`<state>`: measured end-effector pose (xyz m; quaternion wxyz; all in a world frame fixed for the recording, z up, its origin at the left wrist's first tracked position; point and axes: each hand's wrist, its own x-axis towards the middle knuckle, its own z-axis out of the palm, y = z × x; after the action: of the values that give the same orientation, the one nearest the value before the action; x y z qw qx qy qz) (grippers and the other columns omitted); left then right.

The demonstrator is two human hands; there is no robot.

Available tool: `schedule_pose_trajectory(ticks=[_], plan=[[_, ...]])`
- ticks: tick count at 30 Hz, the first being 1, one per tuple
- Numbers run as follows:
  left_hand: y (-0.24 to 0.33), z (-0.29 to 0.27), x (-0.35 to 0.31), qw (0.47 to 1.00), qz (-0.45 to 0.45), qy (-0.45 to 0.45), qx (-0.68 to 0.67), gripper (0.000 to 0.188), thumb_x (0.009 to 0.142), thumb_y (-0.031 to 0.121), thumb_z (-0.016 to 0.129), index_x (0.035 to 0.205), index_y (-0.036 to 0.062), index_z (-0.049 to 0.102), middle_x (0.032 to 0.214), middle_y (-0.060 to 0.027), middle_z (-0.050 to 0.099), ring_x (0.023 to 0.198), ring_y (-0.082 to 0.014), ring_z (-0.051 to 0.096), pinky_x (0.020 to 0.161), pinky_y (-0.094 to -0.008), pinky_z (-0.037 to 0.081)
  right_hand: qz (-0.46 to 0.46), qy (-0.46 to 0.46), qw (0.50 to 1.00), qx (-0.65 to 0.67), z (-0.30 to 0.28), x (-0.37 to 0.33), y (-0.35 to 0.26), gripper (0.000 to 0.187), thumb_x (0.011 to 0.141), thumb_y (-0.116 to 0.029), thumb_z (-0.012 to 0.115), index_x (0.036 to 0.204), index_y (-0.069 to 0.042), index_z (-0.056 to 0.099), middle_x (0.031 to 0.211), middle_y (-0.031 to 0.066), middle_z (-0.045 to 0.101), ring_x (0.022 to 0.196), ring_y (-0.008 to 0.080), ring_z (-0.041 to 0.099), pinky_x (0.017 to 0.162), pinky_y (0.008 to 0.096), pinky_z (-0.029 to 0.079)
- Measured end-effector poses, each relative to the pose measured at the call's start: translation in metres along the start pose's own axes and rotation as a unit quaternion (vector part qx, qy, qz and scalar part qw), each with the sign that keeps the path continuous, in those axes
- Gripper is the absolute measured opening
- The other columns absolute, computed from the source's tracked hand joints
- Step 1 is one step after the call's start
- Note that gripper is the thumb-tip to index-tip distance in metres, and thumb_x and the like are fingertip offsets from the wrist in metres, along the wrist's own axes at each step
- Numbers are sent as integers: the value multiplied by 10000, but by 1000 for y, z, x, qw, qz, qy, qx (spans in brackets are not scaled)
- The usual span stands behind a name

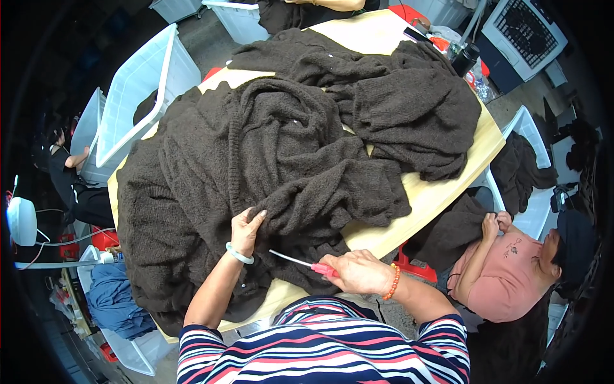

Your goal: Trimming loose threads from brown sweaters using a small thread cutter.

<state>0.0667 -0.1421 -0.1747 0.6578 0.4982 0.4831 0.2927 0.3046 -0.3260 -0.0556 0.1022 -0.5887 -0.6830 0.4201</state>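
Note:
A large dark brown knitted garment (192, 160) lies bunched over the left and middle of the pale table. My left hand (245, 232), with a pale bangle at the wrist, pinches a fold of this knit near the ribbed band. To its right, my right hand (359, 271) is closed round the pinkish-red handle of a thin tool (324, 270). The tool's pale, slender shaft points left toward my left hand, apart from it. Its tip is too small to make out. A second heap of brown knitwear (416, 115) covers the table's far right.
White plastic bins (167, 89) stand at the far left; another bin (150, 352) holds blue cloth (118, 301). On the right, a person in pink (505, 275) handles brown knitwear beside a red stool (412, 265). A black bottle (465, 59) stands at the table's (425, 211) far right corner.

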Motion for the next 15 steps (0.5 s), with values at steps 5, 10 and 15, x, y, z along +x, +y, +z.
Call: schedule_pose_trajectory(ticks=[5,10,15], plan=[[51,0,30,773,376,215,464,260,684,12,690,939,58,703,1153,-147,601,1079,-324,527,917,-397,457,62,85,994,5,-1,4,20,265,892,-249,598,1075,-67,534,789,210,661,781,404,655,697,500,517],[62,-3,63,830,268,137,470,157,705,96,689,860,79,704,922,-107,663,890,-311,605,822,-424,479,40,26,999,-5,10,21,26,278,895,-258,595,1078,-55,544,823,216,667,810,403,656,708,496,516],[80,54,68,829,295,91,467,192,714,68,661,902,49,697,869,-136,671,857,-328,632,802,-397,506,10,33,999,-28,11,38,39,259,902,-246,585,1065,-49,546,816,212,668,809,396,659,707,491,518]])
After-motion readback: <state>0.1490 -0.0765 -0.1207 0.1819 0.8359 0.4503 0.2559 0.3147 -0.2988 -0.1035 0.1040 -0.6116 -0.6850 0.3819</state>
